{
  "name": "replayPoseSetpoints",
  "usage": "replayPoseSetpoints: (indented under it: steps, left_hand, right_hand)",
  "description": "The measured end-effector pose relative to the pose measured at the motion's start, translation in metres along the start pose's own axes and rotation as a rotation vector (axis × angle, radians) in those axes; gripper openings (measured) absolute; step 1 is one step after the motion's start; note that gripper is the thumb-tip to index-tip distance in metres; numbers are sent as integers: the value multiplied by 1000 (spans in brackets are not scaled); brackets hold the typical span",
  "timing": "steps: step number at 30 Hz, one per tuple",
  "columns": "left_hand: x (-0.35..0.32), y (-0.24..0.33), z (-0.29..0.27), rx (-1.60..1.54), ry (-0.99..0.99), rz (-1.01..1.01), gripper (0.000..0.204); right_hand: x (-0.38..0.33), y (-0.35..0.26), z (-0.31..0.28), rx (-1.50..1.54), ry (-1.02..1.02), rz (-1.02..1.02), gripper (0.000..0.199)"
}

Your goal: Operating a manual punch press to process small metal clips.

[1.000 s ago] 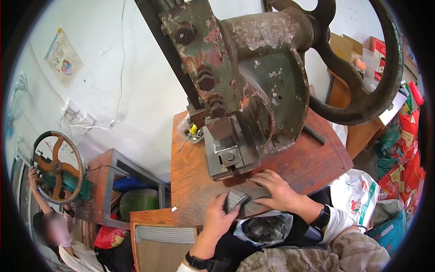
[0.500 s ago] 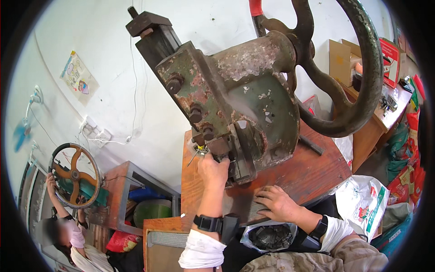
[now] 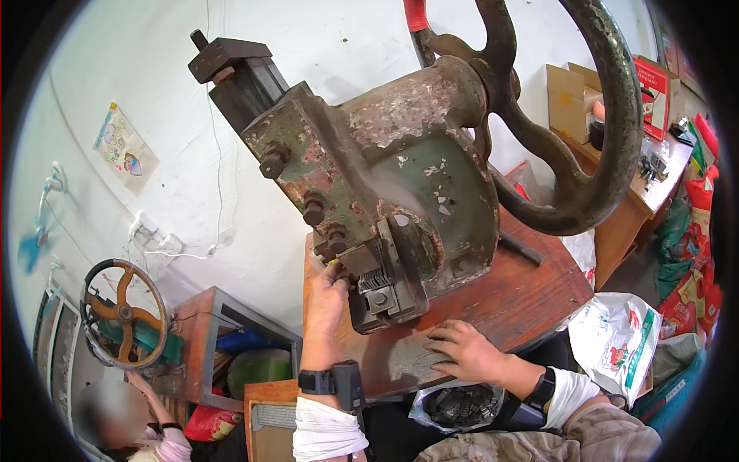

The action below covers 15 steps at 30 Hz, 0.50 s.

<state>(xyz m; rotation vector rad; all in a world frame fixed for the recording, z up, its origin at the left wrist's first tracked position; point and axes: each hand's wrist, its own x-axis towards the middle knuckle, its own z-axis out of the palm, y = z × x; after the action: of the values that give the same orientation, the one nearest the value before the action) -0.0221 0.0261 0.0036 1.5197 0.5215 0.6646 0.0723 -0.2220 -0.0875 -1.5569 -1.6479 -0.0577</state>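
Note:
A worn green hand press [image 3: 439,200] with peeling paint stands on a reddish wooden table [image 3: 531,285]. My left hand [image 3: 326,296] is at the left side of its tooling, fingers pinched together just under the lowest bolt. A bit of yellow shows at the fingertips, but what they hold is too small to make out. Beside that hand, a small steel die block [image 3: 377,299] with a ribbed part sits at the base of the ram. Resting flat near the table's front edge is my right hand [image 3: 466,350], fingers apart, holding nothing.
The press's large handwheel [image 3: 627,115] rises at the upper right. An open bag of small dark metal pieces [image 3: 460,406] lies below the table edge, and a white plastic bag [image 3: 616,339] is at right. Another person [image 3: 115,416] sits left, by a second wheel [image 3: 125,312].
My left hand has moved left, away from the die front, uncovering the block. My right hand stays on the table. The other person's raised hand has come down from the wheel.

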Motion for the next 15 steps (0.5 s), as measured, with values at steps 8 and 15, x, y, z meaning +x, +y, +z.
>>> replayPoseSetpoints:
  steps: [8,15]
  left_hand:
    - [3,-38,10,699,237,374,35]
    - [-1,-37,5,656,171,343,34]
  right_hand:
    - [88,12,-7,-42,271,22,34]
    - [148,23,12,-63,193,291,71]
